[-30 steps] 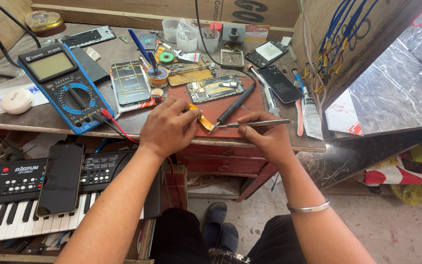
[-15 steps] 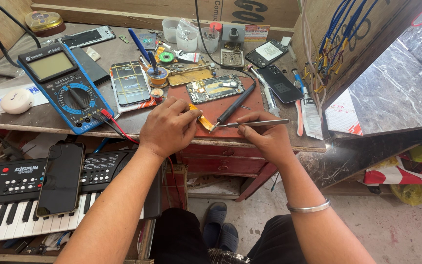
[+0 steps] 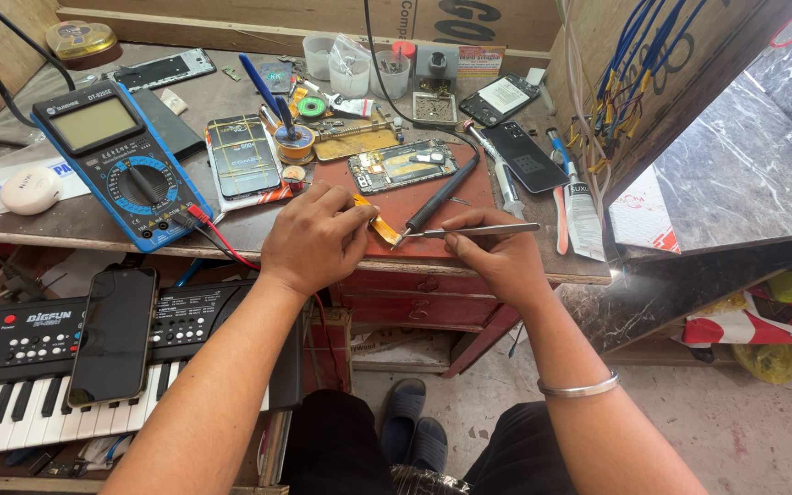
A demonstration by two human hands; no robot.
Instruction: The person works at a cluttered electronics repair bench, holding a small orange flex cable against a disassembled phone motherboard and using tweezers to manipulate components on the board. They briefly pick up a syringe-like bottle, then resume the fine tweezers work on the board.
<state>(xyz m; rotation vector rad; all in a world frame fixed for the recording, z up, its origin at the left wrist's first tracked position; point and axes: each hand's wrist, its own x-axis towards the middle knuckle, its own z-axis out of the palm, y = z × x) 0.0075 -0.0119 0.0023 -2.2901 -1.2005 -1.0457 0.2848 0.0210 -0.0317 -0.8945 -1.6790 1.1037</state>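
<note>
- A black phone (image 3: 114, 335) is lying on top of a black and white keyboard (image 3: 11, 367), low on the left.
- A blue meter (image 3: 121, 163) with a big dial is lying on the worktable (image 3: 66, 220); its red and black wires (image 3: 208, 229) are running off toward the left hand.
- A phone with a dark screen (image 3: 242, 156) is lying just right of the meter.
- The left hand (image 3: 315, 240) is resting at the table's front edge, fingers pinched together on a thin yellow strip (image 3: 379, 225) and holding it on the red mat (image 3: 414, 206).
- An open phone with its insides showing (image 3: 402, 167) is lying on the mat, just behind the strip.
- A black soldering iron (image 3: 442, 197) is lying slanted on the mat between the two hands.
- The right hand (image 3: 497, 257) is squeezing metal tweezers (image 3: 469, 231), and the tips are touching the end of the yellow strip.
- Two more black phones (image 3: 515, 128) are lying farther right on the table.
</note>
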